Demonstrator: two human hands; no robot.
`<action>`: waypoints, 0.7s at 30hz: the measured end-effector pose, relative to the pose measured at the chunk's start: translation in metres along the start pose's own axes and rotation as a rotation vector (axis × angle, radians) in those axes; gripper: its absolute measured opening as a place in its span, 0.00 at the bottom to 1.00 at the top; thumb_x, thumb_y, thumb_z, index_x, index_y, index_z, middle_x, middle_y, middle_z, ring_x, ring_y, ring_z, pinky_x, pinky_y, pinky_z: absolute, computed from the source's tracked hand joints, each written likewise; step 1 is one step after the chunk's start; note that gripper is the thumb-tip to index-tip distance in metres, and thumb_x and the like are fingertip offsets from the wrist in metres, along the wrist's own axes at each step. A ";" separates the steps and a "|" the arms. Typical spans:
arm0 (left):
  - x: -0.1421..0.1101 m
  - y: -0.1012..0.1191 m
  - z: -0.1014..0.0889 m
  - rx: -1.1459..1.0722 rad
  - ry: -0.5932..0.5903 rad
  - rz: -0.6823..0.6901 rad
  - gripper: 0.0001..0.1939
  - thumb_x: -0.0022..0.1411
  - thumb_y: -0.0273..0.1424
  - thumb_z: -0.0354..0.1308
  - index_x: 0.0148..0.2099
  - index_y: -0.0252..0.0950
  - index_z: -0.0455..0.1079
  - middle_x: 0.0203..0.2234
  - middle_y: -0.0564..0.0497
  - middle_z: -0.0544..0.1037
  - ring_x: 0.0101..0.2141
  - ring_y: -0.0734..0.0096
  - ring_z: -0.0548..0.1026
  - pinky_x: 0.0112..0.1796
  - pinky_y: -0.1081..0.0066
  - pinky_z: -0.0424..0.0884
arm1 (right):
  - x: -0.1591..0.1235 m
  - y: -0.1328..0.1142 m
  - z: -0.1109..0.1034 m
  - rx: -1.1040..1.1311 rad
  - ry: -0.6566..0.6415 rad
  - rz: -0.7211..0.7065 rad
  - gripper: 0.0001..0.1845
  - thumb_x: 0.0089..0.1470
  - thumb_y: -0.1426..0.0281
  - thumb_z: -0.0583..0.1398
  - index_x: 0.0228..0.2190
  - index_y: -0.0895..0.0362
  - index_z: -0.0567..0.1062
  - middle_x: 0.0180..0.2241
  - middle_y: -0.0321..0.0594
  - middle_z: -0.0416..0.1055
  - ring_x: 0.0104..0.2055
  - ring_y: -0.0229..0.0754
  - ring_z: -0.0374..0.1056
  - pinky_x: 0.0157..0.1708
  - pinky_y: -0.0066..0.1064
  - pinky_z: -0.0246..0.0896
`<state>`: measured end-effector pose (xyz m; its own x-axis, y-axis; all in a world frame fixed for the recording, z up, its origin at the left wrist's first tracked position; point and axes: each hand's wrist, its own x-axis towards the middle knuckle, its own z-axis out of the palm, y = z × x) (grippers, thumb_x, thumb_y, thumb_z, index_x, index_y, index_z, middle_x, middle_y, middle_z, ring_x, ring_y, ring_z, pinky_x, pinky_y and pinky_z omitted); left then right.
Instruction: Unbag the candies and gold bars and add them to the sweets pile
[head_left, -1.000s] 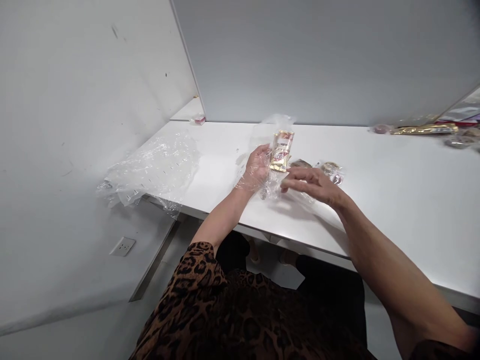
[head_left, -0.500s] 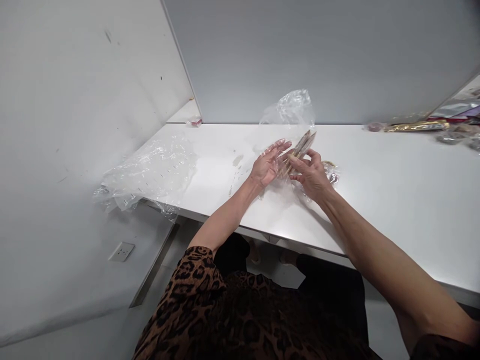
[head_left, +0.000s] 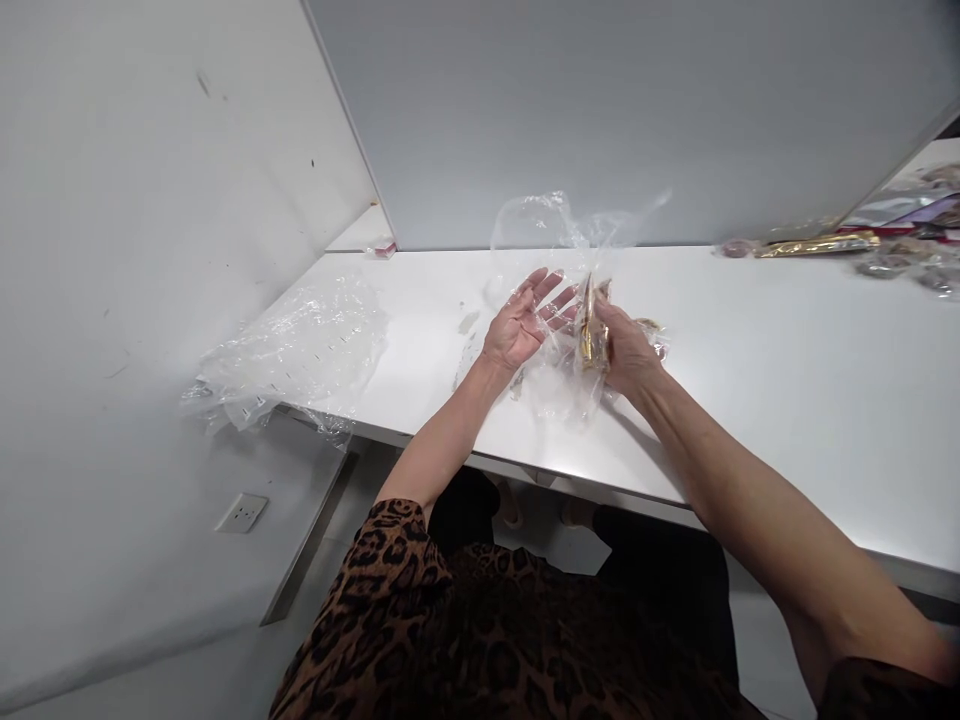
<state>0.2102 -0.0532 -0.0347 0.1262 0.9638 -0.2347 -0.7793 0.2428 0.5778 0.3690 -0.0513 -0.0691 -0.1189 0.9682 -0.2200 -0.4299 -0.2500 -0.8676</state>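
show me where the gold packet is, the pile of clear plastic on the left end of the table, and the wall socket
gold packet [head_left: 590,335], head view, on its gold edge beside the right hand.
pile of clear plastic [head_left: 300,345], head view, on its crumpled middle.
wall socket [head_left: 241,512], head view, on its white faceplate.

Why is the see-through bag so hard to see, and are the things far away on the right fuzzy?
Head view: the clear bag nearly vanishes against the grey wall, showing only by pale glints; the left hand and right hand look fairly sharp; the gold packets at the right edge are small, stretched and soft.
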 end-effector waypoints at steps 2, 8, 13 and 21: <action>0.000 0.000 0.001 0.003 -0.005 0.007 0.17 0.77 0.29 0.53 0.63 0.43 0.74 0.63 0.47 0.79 0.68 0.54 0.73 0.62 0.51 0.74 | -0.006 -0.003 0.004 -0.003 -0.056 0.035 0.33 0.37 0.51 0.80 0.38 0.49 0.73 0.32 0.32 0.78 0.35 0.47 0.79 0.32 0.42 0.82; -0.003 0.017 0.004 0.024 0.068 0.124 0.20 0.80 0.27 0.45 0.60 0.41 0.76 0.63 0.49 0.78 0.68 0.57 0.73 0.56 0.59 0.79 | -0.005 -0.008 0.003 0.029 -0.116 0.112 0.28 0.36 0.63 0.78 0.39 0.52 0.75 0.31 0.37 0.78 0.33 0.50 0.79 0.34 0.48 0.83; -0.005 0.037 0.001 0.025 0.178 0.229 0.20 0.81 0.33 0.46 0.63 0.43 0.76 0.62 0.47 0.80 0.65 0.58 0.76 0.54 0.61 0.81 | 0.003 -0.010 -0.007 0.080 -0.091 0.016 0.24 0.48 0.51 0.72 0.40 0.50 0.73 0.33 0.39 0.78 0.39 0.53 0.80 0.37 0.51 0.83; -0.002 0.036 -0.013 0.022 0.170 0.247 0.19 0.78 0.40 0.51 0.64 0.50 0.76 0.64 0.49 0.79 0.59 0.55 0.81 0.48 0.61 0.84 | -0.003 0.007 0.005 -0.051 -0.122 0.107 0.40 0.37 0.53 0.81 0.49 0.49 0.74 0.43 0.42 0.79 0.36 0.49 0.77 0.32 0.47 0.81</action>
<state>0.1737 -0.0478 -0.0240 -0.1714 0.9623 -0.2112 -0.7597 0.0074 0.6502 0.3618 -0.0557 -0.0723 -0.2703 0.9272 -0.2592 -0.3637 -0.3476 -0.8642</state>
